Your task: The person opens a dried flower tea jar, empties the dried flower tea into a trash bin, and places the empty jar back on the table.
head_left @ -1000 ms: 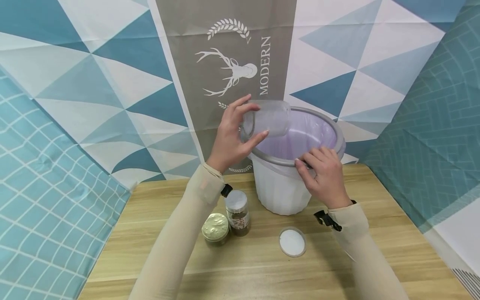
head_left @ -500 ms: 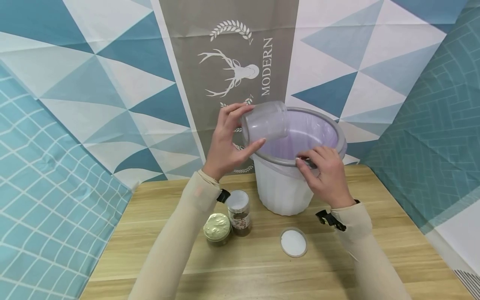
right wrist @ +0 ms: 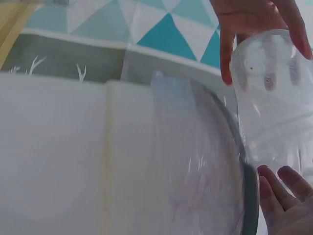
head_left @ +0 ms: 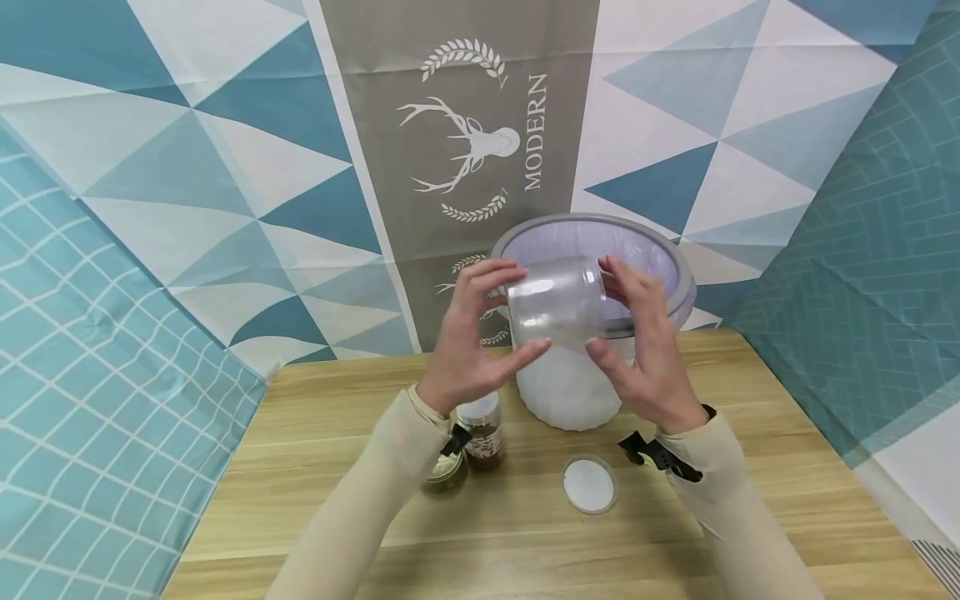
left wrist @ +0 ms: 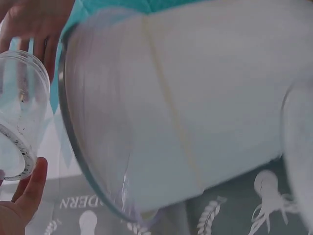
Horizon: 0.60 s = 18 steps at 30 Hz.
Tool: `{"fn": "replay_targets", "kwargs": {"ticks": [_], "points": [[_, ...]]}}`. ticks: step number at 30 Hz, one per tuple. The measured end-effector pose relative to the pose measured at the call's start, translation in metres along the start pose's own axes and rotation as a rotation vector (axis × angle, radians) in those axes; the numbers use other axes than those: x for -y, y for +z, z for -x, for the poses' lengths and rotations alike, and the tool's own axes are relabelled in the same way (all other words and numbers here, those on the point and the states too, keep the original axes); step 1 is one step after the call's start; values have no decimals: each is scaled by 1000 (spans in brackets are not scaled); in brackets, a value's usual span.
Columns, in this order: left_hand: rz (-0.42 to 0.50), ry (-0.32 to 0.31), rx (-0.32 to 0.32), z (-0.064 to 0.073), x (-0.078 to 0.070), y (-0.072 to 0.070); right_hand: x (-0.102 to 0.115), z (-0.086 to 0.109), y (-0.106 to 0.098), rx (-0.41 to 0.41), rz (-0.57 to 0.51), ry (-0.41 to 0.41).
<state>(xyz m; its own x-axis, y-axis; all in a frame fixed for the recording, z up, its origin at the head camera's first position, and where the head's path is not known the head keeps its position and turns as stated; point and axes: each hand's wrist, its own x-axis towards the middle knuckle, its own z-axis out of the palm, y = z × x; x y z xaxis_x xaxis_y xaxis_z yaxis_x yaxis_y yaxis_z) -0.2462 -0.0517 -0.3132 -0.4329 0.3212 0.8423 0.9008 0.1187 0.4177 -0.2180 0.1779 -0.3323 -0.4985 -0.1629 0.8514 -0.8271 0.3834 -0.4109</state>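
Over the front of the white bin (head_left: 567, 387), a clear wide plastic jar (head_left: 557, 300) lies on its side in the air, its mouth towards the right. My left hand (head_left: 476, 333) grips it round the base end, thumb below and fingers above. Beside the mouth, my right hand (head_left: 641, 342) is spread with thumb and fingers apart; whether it touches the rim I cannot tell. Dark specks cling to the jar's inside (left wrist: 22, 122) in the left wrist view. In the right wrist view, my right fingertips (right wrist: 286, 183) are near the jar's lower end.
A pale lilac liner (head_left: 577, 237) lines the bin under its grey rim (head_left: 686, 287). On the wooden table (head_left: 510, 542) lie a round white lid (head_left: 588, 485), a white-capped jar (head_left: 482, 429) and a lower jar (head_left: 445, 473) with a gold top, partly hidden by my left wrist.
The clear jar has moved from the bin's back left towards me and down, carried by my left hand. My right hand has left the bin's rim and opened beside the jar's mouth.
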Motion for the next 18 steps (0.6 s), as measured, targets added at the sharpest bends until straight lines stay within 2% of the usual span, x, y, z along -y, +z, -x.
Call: {"fn": "replay_targets", "kwargs": {"ticks": [3, 6, 14, 18], "points": [[48, 7, 11, 9, -4, 7, 4, 3, 3, 6, 0, -1], [58, 20, 19, 16, -7, 11, 7, 6, 4, -10, -4, -10], [76, 18, 53, 21, -10, 20, 10, 11, -1, -67, -64, -34], [95, 4, 79, 24, -12, 28, 9, 16, -6, -97, -52, -59]]}}
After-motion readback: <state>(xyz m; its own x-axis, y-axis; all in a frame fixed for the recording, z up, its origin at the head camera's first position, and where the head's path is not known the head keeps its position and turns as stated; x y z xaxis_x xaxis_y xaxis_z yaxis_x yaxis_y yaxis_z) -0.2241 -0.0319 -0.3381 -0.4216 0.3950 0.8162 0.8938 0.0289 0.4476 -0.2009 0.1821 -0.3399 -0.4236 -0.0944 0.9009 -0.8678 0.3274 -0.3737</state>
